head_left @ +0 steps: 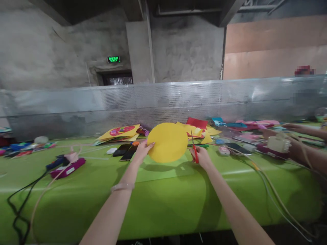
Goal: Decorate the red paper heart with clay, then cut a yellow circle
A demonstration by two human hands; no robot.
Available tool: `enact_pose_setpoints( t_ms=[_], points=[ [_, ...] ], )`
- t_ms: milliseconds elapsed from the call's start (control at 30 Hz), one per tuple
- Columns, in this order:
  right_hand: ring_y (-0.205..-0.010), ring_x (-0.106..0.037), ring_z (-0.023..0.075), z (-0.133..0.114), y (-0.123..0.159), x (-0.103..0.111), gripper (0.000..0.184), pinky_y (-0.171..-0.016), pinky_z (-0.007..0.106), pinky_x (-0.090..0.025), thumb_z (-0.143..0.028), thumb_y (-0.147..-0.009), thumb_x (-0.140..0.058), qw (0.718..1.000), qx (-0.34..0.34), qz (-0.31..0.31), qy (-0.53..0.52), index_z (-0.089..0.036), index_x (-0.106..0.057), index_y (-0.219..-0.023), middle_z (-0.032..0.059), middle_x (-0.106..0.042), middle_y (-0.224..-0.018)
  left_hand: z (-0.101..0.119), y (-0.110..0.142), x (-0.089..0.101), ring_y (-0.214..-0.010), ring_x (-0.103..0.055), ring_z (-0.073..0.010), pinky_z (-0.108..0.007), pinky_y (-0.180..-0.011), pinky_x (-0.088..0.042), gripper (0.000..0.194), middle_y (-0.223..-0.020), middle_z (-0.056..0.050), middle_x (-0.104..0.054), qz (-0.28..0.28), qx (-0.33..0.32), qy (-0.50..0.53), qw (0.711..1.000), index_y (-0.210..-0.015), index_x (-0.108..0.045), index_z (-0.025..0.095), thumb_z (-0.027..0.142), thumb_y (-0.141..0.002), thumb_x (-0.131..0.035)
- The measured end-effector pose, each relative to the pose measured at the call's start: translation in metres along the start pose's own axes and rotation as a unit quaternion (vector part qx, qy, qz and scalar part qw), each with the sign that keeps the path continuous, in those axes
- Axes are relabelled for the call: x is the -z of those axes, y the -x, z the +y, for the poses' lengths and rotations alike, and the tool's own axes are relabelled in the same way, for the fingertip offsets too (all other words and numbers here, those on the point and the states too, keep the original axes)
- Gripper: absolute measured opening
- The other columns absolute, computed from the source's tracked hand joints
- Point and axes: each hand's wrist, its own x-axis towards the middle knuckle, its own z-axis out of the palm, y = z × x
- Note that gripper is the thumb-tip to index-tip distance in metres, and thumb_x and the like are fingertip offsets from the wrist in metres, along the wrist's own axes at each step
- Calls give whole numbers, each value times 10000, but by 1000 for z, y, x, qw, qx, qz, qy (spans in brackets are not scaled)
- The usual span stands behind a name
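Observation:
A round yellow sheet (168, 143), paper or felt, is held up above the table by my left hand (143, 151), which pinches its left edge. My right hand (201, 157) grips a pair of scissors (196, 153) with red handles, blades pointing up, just right of the disc and apart from it. Beneath the disc, a pale green sheet (163, 173) lies on the table. Behind it to the right are yellow scraps (207, 137) and a red piece (197, 123). To the left rests a stack of yellow sheets (119, 133) with a red design on top.
A green cloth covers the table (158, 204). Dark phones (122, 150) lie left of my left hand. A purple box (67, 168) with cables stands farther left. At right, another person's arms (304, 149) reach over craft pieces. A perforated metal screen (166, 98) runs along the back.

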Motion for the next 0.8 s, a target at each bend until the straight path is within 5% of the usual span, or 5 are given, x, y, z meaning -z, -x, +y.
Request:
enact_pose_setpoints(
  t_ms=[400,800],
  points=[
    [-345,-472,92,-16,8,-4,219,-334,187,-370,-243,-757,-491,996,-67,-49,-13,-174,-414,-564,-36,-471,-421,-3,-3,-1,-838,-635,-218,-319,-726,-507,425,-963,-96,-669,-26,33,68,997,-923,-629,143,402,-595,-712],
    [-356,-458,89,-12,8,-5,174,-397,215,-453,-246,-758,-469,998,-9,-50,-43,-170,-430,-606,-50,-461,-425,0,-3,0,-868,-625,-233,-320,-732,-499,471,-961,-99,-668,-44,38,66,996,-939,-629,136,432,-584,-720]
  ],
)
